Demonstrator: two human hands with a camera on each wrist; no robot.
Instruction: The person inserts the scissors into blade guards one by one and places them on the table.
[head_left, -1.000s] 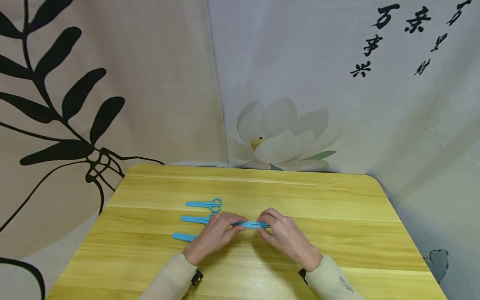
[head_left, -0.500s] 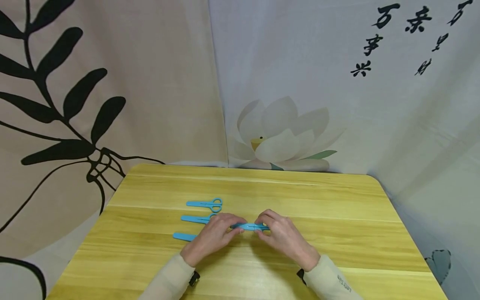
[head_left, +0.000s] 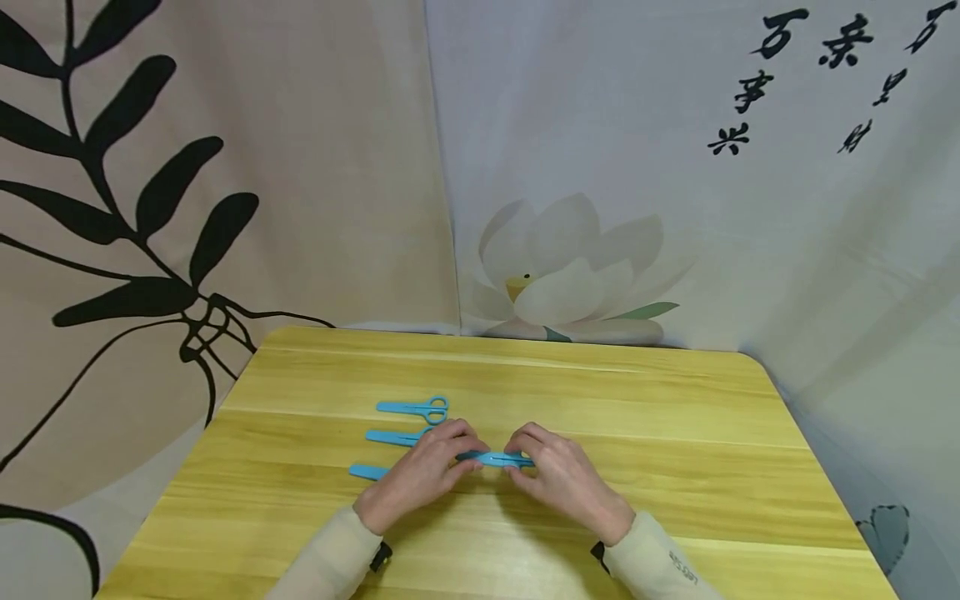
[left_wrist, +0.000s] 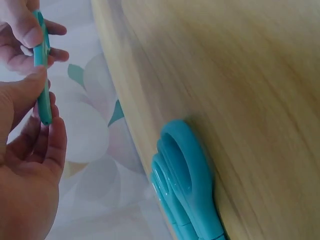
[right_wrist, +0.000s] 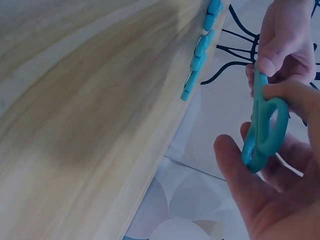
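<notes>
A pair of light blue scissors [head_left: 495,459] is held level above the table between both hands. My left hand [head_left: 420,473] pinches the blade end between thumb and fingers. On the handle side, my right hand [head_left: 562,482] grips near the finger loops, which its fingers partly hide in the head view. The right wrist view shows those loops [right_wrist: 272,127] plainly, with the thumb against them. Three more blue scissors lie left of the hands: a far pair [head_left: 408,407], a middle pair [head_left: 392,437] and a near pair [head_left: 367,472]. My left hand hides the near pair's handles.
The wooden table [head_left: 675,433] has rounded far corners. Behind it hangs a pale curtain [head_left: 337,167] printed with dark leaves, a lotus and black characters. It meets the table's far edge.
Both hands have drawn slightly closer to the body with the scissors, and a little to the left. Their hold looks the same. The three scissors on the table stay in place.
</notes>
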